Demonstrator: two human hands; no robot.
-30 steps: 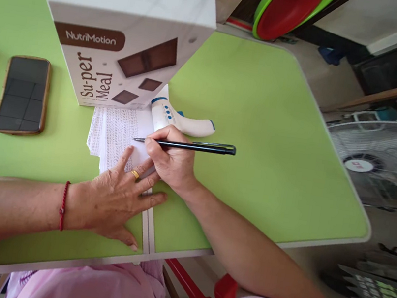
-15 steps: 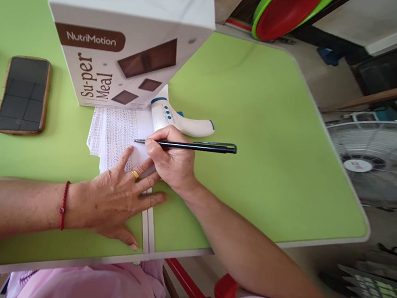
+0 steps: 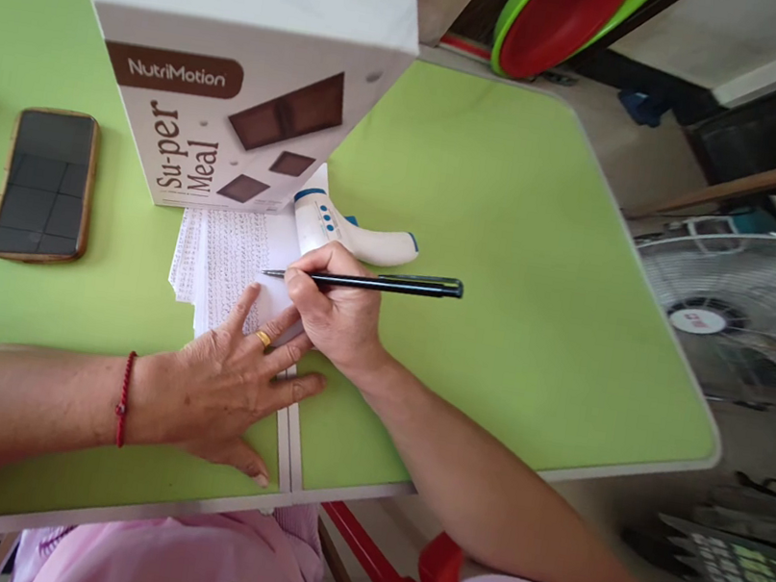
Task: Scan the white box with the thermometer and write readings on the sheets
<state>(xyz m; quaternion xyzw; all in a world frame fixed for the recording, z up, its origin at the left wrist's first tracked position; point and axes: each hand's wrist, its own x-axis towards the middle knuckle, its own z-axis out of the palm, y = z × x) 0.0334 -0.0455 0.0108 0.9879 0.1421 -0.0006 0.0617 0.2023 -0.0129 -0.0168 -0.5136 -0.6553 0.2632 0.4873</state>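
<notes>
Rows of small handwriting cover much of the top sheet in a stack of white paper. My left hand lies flat with spread fingers, partly on the paper's near edge and partly on the table. A black pen is pinched in my right hand, its tip at the sheet near the end of the written lines. Just beyond that hand, a white and blue infrared thermometer rests partly on the paper. The far part of the stack is hidden by a white NutriMotion box standing upright.
On the left of the green table lies a phone with a dark screen. A standing fan is beyond the table's right edge. Red and green basins lean at the back. Part of a red stool shows below.
Hardly anything differs. The whole view has shifted very slightly, and the pen tip stays at nearly the same spot on the paper.
</notes>
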